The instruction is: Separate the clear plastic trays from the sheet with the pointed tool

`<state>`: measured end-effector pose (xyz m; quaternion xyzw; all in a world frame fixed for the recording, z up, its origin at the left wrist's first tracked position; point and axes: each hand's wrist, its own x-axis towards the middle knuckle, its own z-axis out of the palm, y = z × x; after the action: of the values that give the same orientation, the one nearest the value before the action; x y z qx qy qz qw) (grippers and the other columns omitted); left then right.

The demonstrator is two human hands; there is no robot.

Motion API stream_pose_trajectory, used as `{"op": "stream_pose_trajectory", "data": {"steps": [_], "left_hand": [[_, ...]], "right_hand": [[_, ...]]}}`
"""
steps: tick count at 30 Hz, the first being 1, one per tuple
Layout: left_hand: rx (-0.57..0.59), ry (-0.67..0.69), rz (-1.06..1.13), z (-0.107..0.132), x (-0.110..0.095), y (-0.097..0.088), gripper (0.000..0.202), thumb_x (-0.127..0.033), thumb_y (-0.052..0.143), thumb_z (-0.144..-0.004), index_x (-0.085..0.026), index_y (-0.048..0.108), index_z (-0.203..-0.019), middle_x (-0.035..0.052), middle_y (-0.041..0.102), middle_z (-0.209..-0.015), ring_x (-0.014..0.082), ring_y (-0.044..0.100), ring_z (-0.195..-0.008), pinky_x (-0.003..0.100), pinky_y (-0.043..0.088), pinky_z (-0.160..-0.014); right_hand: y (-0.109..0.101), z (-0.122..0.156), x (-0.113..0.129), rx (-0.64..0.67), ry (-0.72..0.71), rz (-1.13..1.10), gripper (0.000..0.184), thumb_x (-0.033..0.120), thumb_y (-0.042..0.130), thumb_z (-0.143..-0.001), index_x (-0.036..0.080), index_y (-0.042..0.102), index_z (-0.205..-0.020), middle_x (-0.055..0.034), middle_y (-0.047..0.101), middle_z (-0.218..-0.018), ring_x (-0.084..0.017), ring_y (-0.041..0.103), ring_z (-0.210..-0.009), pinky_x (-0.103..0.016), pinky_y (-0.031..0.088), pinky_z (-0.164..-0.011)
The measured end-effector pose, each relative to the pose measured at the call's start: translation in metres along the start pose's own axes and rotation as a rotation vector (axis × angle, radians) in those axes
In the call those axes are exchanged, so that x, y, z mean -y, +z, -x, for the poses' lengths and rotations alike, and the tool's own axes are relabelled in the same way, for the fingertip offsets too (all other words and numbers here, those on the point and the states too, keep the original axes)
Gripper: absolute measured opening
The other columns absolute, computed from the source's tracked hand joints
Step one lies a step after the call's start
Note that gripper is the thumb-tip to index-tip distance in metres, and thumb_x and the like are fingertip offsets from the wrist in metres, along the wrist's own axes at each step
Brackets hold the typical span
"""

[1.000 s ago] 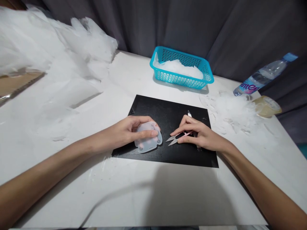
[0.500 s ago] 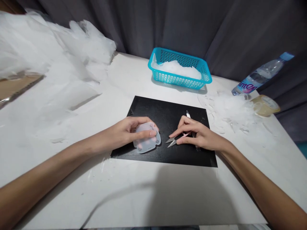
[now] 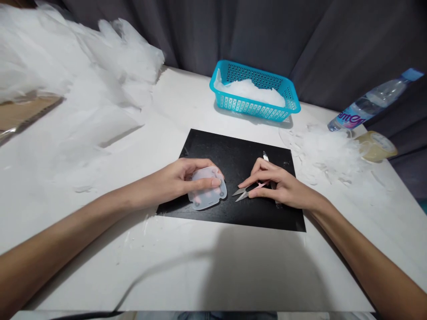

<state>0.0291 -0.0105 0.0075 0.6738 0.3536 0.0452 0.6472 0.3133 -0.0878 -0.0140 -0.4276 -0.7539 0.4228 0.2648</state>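
Transl. plastic pc point(image 3: 207, 197), whitish, rounded, notched

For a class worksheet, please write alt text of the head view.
A left hand holds a translucent piece and a right hand holds open snips, over a black mat on a white table. Beyond the mat sits a blue basket holding white material; a bottle is at right.

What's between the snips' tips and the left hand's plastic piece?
Head view: just a strip of black mat between the snips and the translucent plastic piece; nothing visible on it.
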Motion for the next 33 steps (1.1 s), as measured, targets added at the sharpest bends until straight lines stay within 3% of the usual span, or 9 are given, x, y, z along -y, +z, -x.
{"op": "stream_pose_trajectory", "data": {"steps": [10,33], "left_hand": [[0.005,-0.001,0.007,0.0002,0.0031,-0.0005,0.037,-0.055,0.071,-0.091,-0.022,0.072,-0.108,0.003,0.075,-0.09,0.0165,0.067,-0.075,0.02,0.054,-0.062],[0.003,-0.002,-0.007,0.0005,-0.002,0.0013,0.031,-0.049,0.072,-0.091,-0.022,0.074,-0.105,0.0018,0.074,-0.09,0.0154,0.066,-0.074,0.02,0.056,-0.063]], "right_hand": [[-0.0001,0.0015,-0.0024,0.011,-0.041,-0.019,0.019,0.026,0.075,-0.096,0.026,0.081,-0.113,-0.0017,0.053,-0.095,-0.016,0.057,-0.087,-0.031,0.048,-0.081],[0.0052,0.0041,-0.0009,-0.019,-0.032,-0.005,0.017,0.034,0.074,-0.097,0.028,0.082,-0.11,-0.0008,0.053,-0.087,-0.016,0.055,-0.079,-0.033,0.046,-0.073]]}}
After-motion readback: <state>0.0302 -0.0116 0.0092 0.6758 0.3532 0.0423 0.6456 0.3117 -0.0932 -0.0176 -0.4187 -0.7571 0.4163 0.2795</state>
